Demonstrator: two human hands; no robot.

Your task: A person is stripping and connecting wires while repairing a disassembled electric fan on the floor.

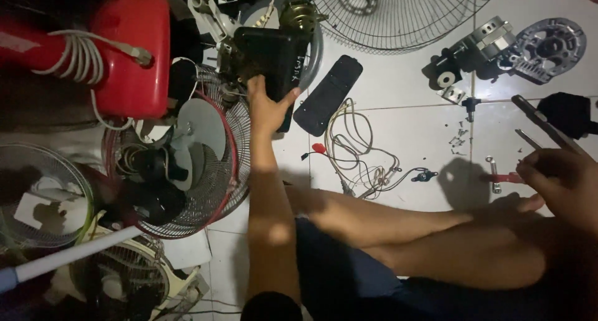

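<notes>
Left hand grips black motor housing at floor's far edge, ahead of the knees; right hand closed on long-handled pliers, angled away leftward.

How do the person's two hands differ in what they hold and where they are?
The left hand reaches far forward and grips a black fan motor housing; the right hand stays close by the knee and holds long thin pliers. The left hand is spread wide over its bulky part, while the right hand is curled around slim handles. The left arm is stretched out; the right is bent in. Both are bare and work above the white tiled floor.
</notes>
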